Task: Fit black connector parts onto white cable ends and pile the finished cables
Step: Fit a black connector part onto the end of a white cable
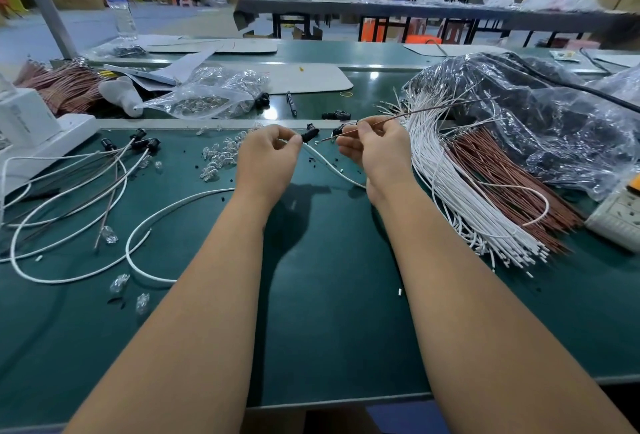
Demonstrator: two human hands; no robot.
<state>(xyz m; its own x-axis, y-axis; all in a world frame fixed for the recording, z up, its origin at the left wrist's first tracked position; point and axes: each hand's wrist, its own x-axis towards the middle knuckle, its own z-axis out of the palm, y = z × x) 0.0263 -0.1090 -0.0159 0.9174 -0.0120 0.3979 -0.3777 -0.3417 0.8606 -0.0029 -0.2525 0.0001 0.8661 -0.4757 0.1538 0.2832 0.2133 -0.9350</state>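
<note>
My left hand [268, 156] pinches a black connector part [309, 136] fitted on a white cable [332, 167] that runs down and right under my right wrist. My right hand [375, 148] pinches a thin brown wire [415, 114] whose tip points at the connector, a short gap away. Finished cables with black connectors [140, 142] lie piled at the left. Loose black connector parts [336, 115] lie behind my hands. A bundle of white cables [460, 191] lies at the right beside brown wires [502, 177].
Small clear plastic parts [221, 156] are scattered on the green mat [329, 312]. Behind them lie a clear bag of parts [207, 94], a pen [291, 103] and a water bottle [119, 0]. A white power strip [616, 212] sits far right, a white box [24, 118] far left.
</note>
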